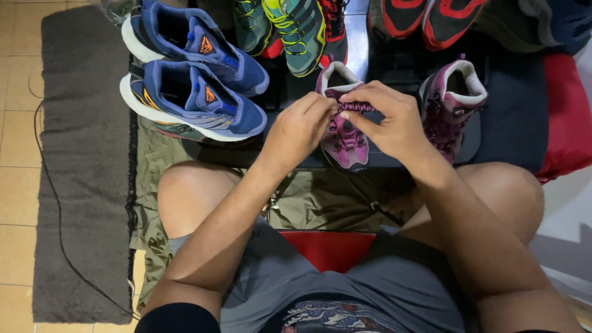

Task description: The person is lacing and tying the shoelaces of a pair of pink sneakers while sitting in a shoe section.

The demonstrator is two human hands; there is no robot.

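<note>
We've got both grips pinched shut on the purple lace [356, 106]: left hand [299, 131] & right hand [394, 120] meeting over the maroon shoe [343, 132], mid-floor betw. our knees. Lacing looks partly done; knot not yet tied. Its pair [449, 102] sits just right; blue sneakers [194, 92] left, on the dark mat [86, 154].

Left hand [298, 131]: forearm reaching forward from the lower left, wrist straight, back of the hand up, fingers curled with thumb and forefinger pinched together at the tips. Right hand [388, 117]: forearm coming in from the lower right, wrist bent inward, fingers bunched and pinched, fingertips meeting those of the left. Both knees bare and spread apart below the arms.
</note>
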